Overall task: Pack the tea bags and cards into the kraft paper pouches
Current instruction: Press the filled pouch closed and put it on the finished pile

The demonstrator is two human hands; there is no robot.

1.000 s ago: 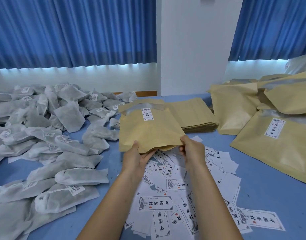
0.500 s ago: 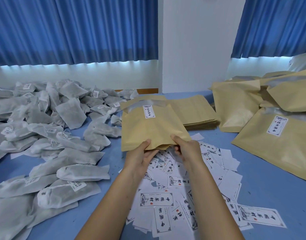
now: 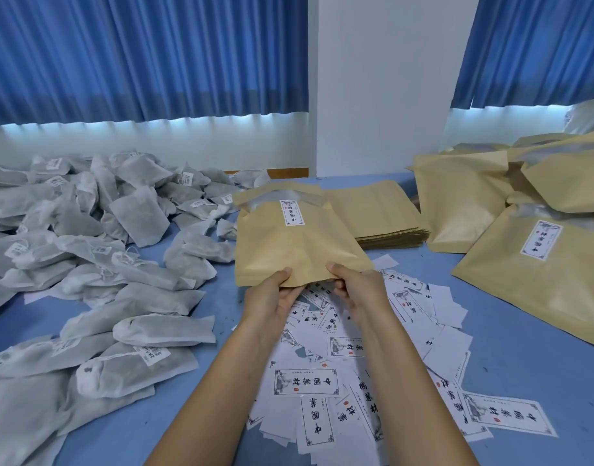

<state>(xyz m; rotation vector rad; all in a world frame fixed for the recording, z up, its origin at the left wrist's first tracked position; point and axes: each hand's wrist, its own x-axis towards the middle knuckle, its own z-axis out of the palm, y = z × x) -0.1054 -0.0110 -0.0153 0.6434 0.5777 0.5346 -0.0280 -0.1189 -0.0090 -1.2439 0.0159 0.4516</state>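
1. Orientation first: your kraft pouch (image 3: 295, 243) sits at the centre of the frame. Its long axis runs from the lower centre toward the upper centre, leaning slightly left. The end with the clear strip points away from you, and the plain end is toward you. A narrow white label (image 3: 291, 212) lies along that same axis near the far end.
2. Your left hand (image 3: 272, 297) pinches the near edge left of centre, thumb flat on top. The other fingers are tucked beneath the paper, so how they lie cannot be told.
3. Your right hand (image 3: 359, 287) pinches the near edge at its right corner, thumb on top and fingers curled under. Both forearms reach up from the bottom of the frame and converge on the pouch.
4. Directly under your hands, a loose spread of printed cards (image 3: 356, 358) covers the blue table (image 3: 524, 381) across the lower centre and lower right.
5. Grey tea bags (image 3: 87, 264) are heaped across the left of the frame, the closest ones just beside the pouch's left edge.
6. A stack of flat pouches (image 3: 379, 213) lies behind the held one, to its right and partly hidden by it. Bulging filled pouches (image 3: 540, 257) are piled at the right edge.
7. Blue curtains (image 3: 137, 55) and a white pillar (image 3: 379, 79) fill the top of the frame.
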